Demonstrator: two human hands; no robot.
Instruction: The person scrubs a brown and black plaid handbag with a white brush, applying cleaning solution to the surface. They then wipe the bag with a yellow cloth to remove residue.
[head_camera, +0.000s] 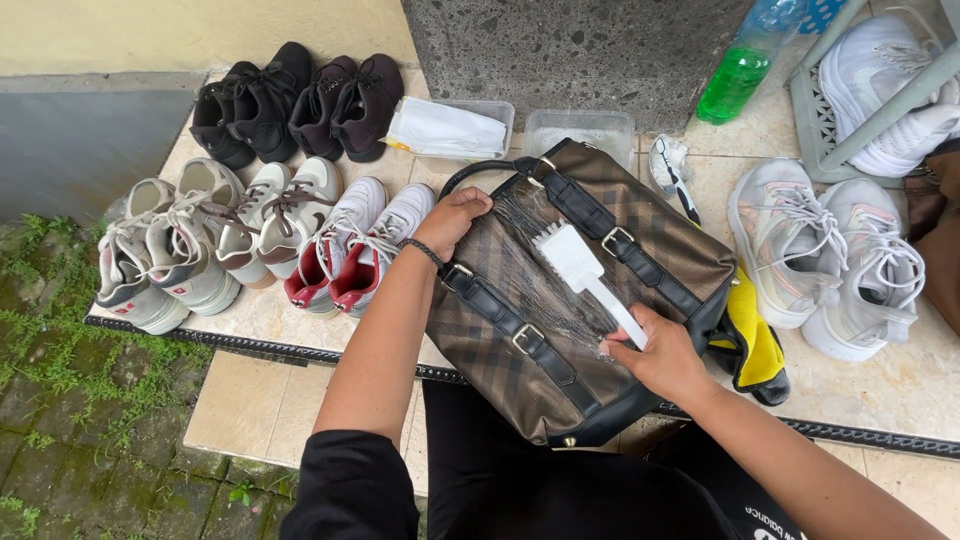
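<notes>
Right hand (665, 358) is closed around the handle of a white brush (580, 265), bristles down on the upper face of the brown checked bag (560, 300). Left hand (455, 220) presses flat on the bag's top-left edge near the handle, fingers curled over it, holding nothing else. The bag lies on its side at the front edge of the tiled ledge (900, 390), partly overhanging toward the person's lap.

Judgement on doing it well: short strokes along the check pattern, light pressure, working around the black straps (520, 330) and buckles so the bristles don't snag (foam streaks already show on the fabric). The left hand should pin the bag firmly, since the overhang could let it tip forward.

Sneakers (345, 245) sit just left of the bag, a yellow cloth (757, 340) just right.
</notes>
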